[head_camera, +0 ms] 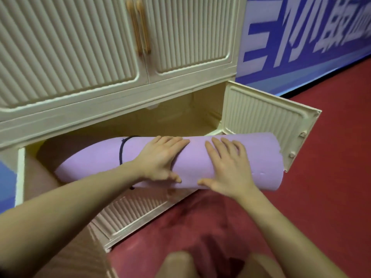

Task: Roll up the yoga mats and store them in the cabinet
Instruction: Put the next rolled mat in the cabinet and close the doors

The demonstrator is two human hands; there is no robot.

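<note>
The rolled purple yoga mat (192,157) lies sideways across the mouth of the cabinet's (120,93) open lower compartment, its left end already inside, its right end jutting out beside the open right door (267,121). A dark cord (122,151) rings the roll. Left hand (160,157) lies flat on top, fingers straight, thumb underneath; right hand (226,167) presses flat alongside, fingers spread. Red floor (321,177) below, blue banner (301,37) behind.
</note>
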